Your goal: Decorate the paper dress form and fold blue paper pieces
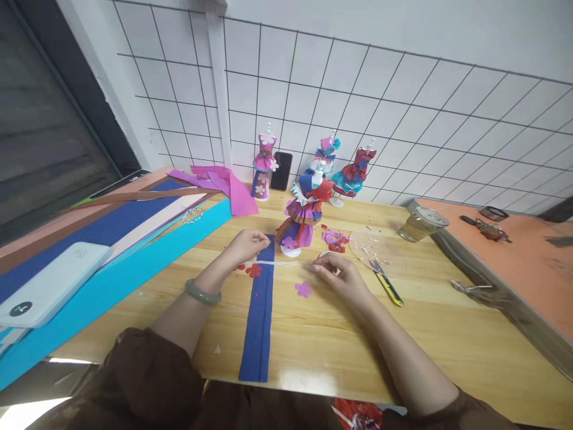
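Note:
A narrow white strip (280,263), which looks like tape, runs across a blue crepe paper band (258,322) toward my right hand. My right hand (340,275) is closed at the strip's right end, its fingertips slightly blurred. Part of a white round thing (329,254) shows behind it. My left hand (248,246) is pinched by the top of the blue band; what its fingertips hold, if anything, is too small to see. Just beyond stands a mini dress form (307,212) in crepe paper. Red paper flowers (253,270) and a pink paper flower (303,289) lie nearby.
More dressed mini forms (357,171) and a phone (282,171) stand along the tiled wall. Crepe paper sheets (179,239) and a white power bank (56,283) cover the left. A yellow cutter (389,288), clear plate (364,248) and drink cup (421,224) sit right.

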A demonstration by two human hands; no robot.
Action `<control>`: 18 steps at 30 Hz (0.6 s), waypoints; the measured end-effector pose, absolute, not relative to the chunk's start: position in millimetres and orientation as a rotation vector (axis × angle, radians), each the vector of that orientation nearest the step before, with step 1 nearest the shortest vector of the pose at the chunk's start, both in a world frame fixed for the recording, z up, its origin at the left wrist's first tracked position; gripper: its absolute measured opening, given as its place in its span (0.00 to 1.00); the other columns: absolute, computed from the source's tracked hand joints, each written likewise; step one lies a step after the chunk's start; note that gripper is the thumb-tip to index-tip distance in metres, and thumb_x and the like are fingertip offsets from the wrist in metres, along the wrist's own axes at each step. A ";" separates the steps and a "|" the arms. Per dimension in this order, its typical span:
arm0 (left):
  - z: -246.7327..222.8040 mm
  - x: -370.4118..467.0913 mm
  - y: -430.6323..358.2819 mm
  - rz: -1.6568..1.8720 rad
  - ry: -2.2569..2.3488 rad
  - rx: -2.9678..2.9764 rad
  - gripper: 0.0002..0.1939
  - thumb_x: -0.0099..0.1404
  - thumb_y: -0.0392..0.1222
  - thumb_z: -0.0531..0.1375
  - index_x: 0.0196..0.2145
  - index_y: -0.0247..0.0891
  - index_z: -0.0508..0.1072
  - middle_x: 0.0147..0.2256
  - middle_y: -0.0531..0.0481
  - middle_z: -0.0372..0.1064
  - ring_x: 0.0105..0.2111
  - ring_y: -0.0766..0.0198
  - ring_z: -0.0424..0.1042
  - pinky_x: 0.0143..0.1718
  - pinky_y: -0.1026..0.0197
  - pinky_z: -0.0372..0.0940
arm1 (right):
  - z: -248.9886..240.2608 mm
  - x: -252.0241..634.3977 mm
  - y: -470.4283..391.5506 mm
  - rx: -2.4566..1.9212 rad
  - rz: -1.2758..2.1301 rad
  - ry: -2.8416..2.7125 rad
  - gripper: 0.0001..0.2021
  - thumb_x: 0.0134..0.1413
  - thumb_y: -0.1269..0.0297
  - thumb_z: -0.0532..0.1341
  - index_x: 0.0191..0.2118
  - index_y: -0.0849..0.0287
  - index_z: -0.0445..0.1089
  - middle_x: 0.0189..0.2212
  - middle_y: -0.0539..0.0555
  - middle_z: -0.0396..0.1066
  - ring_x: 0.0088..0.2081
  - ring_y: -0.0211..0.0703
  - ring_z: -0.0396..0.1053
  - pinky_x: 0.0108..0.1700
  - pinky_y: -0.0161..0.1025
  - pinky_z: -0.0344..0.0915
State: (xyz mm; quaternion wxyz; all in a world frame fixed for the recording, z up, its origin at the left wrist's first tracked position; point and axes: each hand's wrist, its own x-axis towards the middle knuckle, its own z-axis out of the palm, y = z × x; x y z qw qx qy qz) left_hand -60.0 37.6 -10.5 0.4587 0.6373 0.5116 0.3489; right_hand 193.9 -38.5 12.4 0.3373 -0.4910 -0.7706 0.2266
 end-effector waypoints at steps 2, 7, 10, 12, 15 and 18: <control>-7.5 -66.0 40.4 0.910 1.325 1.518 0.14 0.50 0.47 0.57 0.30 0.34 0.70 0.19 0.52 0.64 0.17 0.71 0.61 0.17 0.69 0.54 | 13.0 196.9 -38.1 -1.312 0.608 -1.896 0.13 0.52 0.56 0.53 0.29 0.61 0.68 0.24 0.53 0.67 0.26 0.38 0.62 0.28 0.34 0.57; 4.8 -94.4 42.3 0.905 1.560 1.590 0.09 0.45 0.43 0.60 0.22 0.34 0.70 0.18 0.52 0.65 0.18 0.69 0.61 0.18 0.68 0.52 | 8.9 195.3 -36.8 -1.327 0.659 -1.823 0.14 0.52 0.56 0.53 0.27 0.61 0.66 0.24 0.53 0.66 0.26 0.38 0.61 0.28 0.34 0.58; 8.2 -109.0 38.3 0.745 1.593 1.611 0.04 0.41 0.38 0.61 0.17 0.35 0.69 0.15 0.54 0.63 0.18 0.68 0.62 0.18 0.67 0.51 | 4.9 189.6 -36.4 -1.334 0.611 -1.903 0.13 0.52 0.57 0.53 0.26 0.61 0.66 0.23 0.53 0.65 0.26 0.38 0.60 0.28 0.35 0.58; 8.1 -114.4 36.2 0.706 1.635 1.601 0.04 0.41 0.35 0.60 0.14 0.36 0.68 0.13 0.54 0.61 0.19 0.67 0.62 0.18 0.67 0.50 | 2.2 186.4 -36.1 -1.331 0.588 -1.954 0.14 0.53 0.56 0.53 0.26 0.60 0.67 0.23 0.53 0.65 0.26 0.38 0.60 0.28 0.35 0.57; 7.4 -117.4 36.2 0.659 1.703 1.579 0.04 0.39 0.32 0.60 0.13 0.36 0.67 0.11 0.53 0.60 0.19 0.65 0.63 0.19 0.66 0.50 | -0.1 184.4 -35.8 -1.327 0.581 -1.995 0.14 0.53 0.56 0.52 0.26 0.60 0.67 0.22 0.53 0.65 0.26 0.39 0.61 0.27 0.36 0.57; 6.7 -117.4 37.4 0.646 1.704 1.563 0.03 0.36 0.33 0.60 0.13 0.37 0.68 0.12 0.54 0.62 0.18 0.67 0.62 0.19 0.67 0.50 | 0.3 185.0 -36.0 -1.322 0.580 -2.005 0.14 0.53 0.56 0.52 0.27 0.59 0.67 0.23 0.53 0.66 0.26 0.39 0.61 0.27 0.36 0.57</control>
